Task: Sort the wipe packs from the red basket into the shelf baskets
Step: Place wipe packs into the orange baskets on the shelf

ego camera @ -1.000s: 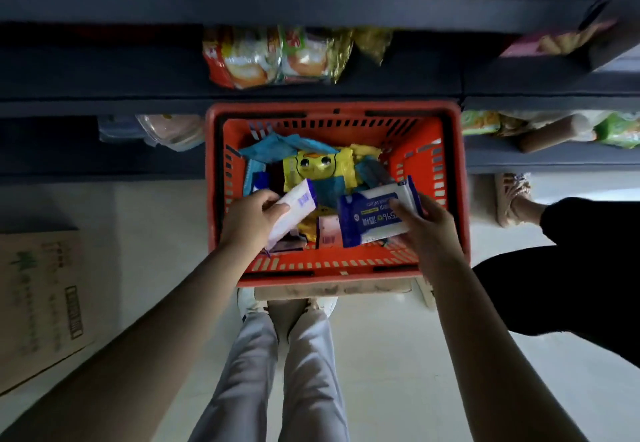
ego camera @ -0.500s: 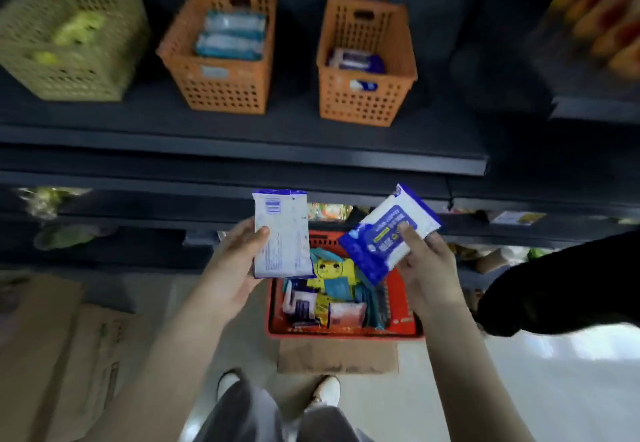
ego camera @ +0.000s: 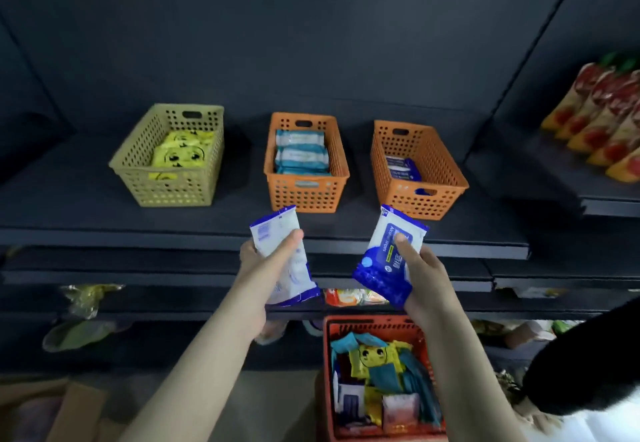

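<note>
Left hand grips white pack; right hand, seemingly glossy blue pack.

we can't read the print on the white pack or the blue pack, too blurred. left grip and right grip: fingers hidden behind the packs. red basket cut by bottom edge, right wall behind forearm. snack bags cut off at right.

White lettering on the blue wipe pack in the right hand seems to begin "Alco"; the left hand's white wipe pack shows only unreadable print.
</note>
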`<move>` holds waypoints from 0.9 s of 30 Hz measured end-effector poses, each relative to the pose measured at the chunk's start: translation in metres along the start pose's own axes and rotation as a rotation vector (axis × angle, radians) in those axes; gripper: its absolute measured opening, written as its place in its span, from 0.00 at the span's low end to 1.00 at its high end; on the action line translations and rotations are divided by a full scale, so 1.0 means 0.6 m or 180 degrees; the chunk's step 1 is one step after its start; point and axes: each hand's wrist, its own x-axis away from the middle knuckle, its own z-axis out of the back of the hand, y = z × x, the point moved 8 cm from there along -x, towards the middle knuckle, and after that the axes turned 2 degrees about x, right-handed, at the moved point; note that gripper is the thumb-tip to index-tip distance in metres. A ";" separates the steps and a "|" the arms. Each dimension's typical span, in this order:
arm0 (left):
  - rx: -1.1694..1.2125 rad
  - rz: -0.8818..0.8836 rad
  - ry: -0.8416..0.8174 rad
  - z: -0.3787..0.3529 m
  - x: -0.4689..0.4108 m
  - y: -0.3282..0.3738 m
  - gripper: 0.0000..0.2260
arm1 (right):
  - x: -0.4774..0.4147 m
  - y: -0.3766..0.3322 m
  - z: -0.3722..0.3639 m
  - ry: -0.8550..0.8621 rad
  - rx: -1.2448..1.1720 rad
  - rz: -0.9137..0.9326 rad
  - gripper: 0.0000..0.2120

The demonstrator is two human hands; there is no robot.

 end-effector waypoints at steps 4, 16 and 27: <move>-0.0068 -0.0294 -0.0113 0.006 -0.026 0.060 0.43 | 0.007 -0.026 -0.053 -0.0082 -0.0064 0.0449 0.14; 0.0460 0.0138 -0.1311 -0.091 -0.111 0.142 0.12 | -0.044 -0.098 -0.089 0.0015 0.0648 0.0957 0.17; -0.0324 -0.0498 -0.1098 -0.256 -0.332 0.232 0.05 | -0.283 -0.234 0.041 0.1126 0.0473 0.1373 0.16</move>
